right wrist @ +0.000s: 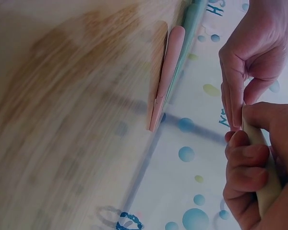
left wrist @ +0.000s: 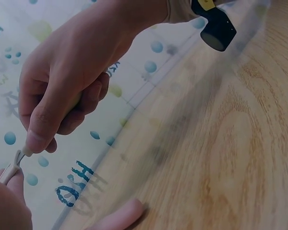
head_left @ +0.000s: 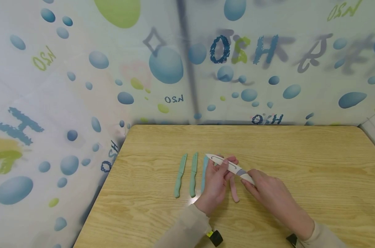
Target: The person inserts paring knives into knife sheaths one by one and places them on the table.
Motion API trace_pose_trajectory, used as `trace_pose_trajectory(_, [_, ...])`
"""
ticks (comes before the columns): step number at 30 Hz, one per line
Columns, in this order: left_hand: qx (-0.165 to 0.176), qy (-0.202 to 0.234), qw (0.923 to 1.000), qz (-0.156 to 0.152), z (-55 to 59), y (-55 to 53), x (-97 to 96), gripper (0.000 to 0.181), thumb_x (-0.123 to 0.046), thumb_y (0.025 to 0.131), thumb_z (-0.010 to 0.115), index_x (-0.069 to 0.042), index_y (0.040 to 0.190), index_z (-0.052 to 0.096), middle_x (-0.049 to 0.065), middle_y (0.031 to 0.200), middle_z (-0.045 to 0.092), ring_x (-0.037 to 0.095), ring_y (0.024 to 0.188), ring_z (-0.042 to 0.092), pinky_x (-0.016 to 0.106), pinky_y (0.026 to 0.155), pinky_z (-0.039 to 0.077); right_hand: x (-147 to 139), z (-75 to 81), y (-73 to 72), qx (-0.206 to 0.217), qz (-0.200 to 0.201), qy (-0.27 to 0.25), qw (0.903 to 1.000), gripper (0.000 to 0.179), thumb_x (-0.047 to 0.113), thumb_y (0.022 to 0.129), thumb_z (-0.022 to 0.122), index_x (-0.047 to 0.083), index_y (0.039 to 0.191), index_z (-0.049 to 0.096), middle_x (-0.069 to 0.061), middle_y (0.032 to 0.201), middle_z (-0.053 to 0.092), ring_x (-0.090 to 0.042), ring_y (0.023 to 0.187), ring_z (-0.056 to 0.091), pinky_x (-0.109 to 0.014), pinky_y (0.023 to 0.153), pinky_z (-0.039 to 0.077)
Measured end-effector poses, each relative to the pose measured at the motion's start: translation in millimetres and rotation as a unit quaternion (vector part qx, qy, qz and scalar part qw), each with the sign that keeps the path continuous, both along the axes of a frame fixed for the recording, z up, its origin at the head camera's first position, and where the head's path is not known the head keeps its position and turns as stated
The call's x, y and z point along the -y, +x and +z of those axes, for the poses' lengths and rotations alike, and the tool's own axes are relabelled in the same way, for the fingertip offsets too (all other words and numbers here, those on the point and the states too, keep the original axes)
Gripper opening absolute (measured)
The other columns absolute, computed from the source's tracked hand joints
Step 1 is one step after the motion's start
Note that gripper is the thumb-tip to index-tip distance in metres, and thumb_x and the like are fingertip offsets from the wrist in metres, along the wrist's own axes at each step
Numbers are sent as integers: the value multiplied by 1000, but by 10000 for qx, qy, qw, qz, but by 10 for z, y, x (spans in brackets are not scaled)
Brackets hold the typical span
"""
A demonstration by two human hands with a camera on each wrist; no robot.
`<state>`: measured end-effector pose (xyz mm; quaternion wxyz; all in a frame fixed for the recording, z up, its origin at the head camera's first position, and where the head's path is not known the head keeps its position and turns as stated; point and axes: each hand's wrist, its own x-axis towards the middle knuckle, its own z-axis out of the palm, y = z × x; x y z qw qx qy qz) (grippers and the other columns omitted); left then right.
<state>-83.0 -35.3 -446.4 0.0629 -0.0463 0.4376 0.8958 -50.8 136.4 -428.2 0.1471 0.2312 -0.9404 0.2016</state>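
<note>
A white knife [head_left: 216, 159] with a grey collar and pale handle is held slantwise above the table, its tip toward the upper left. My left hand [head_left: 215, 184] holds the blade end, thumb on top and fingers beneath. Curled round the handle is my right hand [head_left: 271, 191]; the right wrist view shows its fingers wrapping the pale handle [right wrist: 268, 196]. A dark slot outline marks the blade part; whether this is a cover cannot be told. Below the hands lies a pink knife [head_left: 234, 193], partly hidden. My left hand also partly covers a blue knife [head_left: 204, 172].
Two green knives [head_left: 179, 179] lie side by side left of the hands, handles toward me. The wood-grain table [head_left: 299, 148] reaches back to a wall sheet [head_left: 203, 89] printed with bubbles and letters. Another sheet borders the table's left side.
</note>
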Motion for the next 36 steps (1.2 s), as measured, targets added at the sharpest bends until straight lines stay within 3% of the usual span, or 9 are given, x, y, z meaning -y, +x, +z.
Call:
trace_pose_trajectory(7, [-4, 67, 10000, -8, 11, 30, -24, 16, -3, 109, 49, -6, 124, 44, 18, 122, 69, 42, 128, 60, 36, 101, 55, 9, -9, 5, -89, 39, 27, 9999, 26, 15, 89, 83, 8, 96, 59, 8, 70, 44, -2, 54, 34, -19, 42, 29])
trace_pose_trajectory(14, [-106, 63, 9999, -94, -12, 51, -36, 18, -4, 109, 51, -1, 124, 43, 15, 118, 70, 32, 119, 67, 35, 101, 55, 22, -6, 8, -68, 8, 60, 10000, 26, 16, 90, 83, 8, 96, 58, 8, 69, 44, -3, 53, 33, -20, 42, 29])
trace_pose_trajectory(23, [-151, 34, 9998, -141, -12, 78, -47, 27, -4, 109, 49, 8, 132, 39, 15, 118, 69, 38, 124, 63, 36, 102, 54, 37, -1, 13, 41, -39, 83, 9999, 25, 16, 91, 82, 8, 96, 59, 7, 69, 44, -3, 53, 33, -20, 42, 28])
trace_pose_trajectory(29, [-105, -64, 9998, -150, -20, 76, -59, 30, -5, 109, 51, 8, 133, 39, 15, 118, 70, 32, 121, 66, 35, 102, 54, 33, -8, 5, 50, -38, 73, 10000, 24, 16, 92, 81, 8, 96, 59, 7, 69, 44, -4, 52, 33, -20, 41, 29])
trace_pose_trajectory(36, [80, -54, 9993, -354, 6, 18, -32, 32, -6, 109, 52, 4, 136, 39, 19, 122, 69, 34, 123, 65, 36, 103, 53, 37, -19, -10, 91, -165, -42, 9998, 22, 18, 91, 81, 8, 92, 62, 7, 68, 44, -4, 52, 34, -20, 41, 29])
